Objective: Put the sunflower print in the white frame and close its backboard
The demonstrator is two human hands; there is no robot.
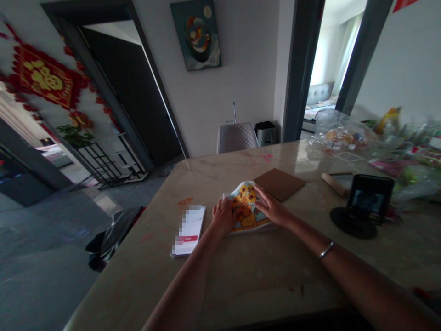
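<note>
With both hands spread flat on it, a soft printed sheet (248, 197) of sunflowers in a yellow vase lies on a polished stone counter (241, 285), its upper edge curled. Grip: neither hand is closed. The left hand (223, 218) covers the sheet's near-left corner, the right hand (272, 207) its right side, fingers open and resting on the surface, holding nothing between them. A metal bangle (326, 249) circles the right wrist.

Around the sheet: just left of it, a phone (189, 231) lies flat, screen blurred. Touching its far corner, a thin brown square board (279, 184) lies flat, matte against the glossy counter. Farther right of the sheet, a black phone stand (353, 224) with a round base holds a dark device (370, 195) upright, and a wooden block (334, 184) lies just beyond it.

Well beyond the sheet, toward the far right corner, clear plastic bags (341, 133) sit crumpled, with small yellow and orange pieces inside; the contents are too blurred to name. Colourful packets (392, 166) lie beside them.

Stone surface: pale, veined, with reddish smears. Past the far edge of the counter, behind the sheet, stand a quilted grey chair (237, 138) and a small bin (266, 133).
</note>
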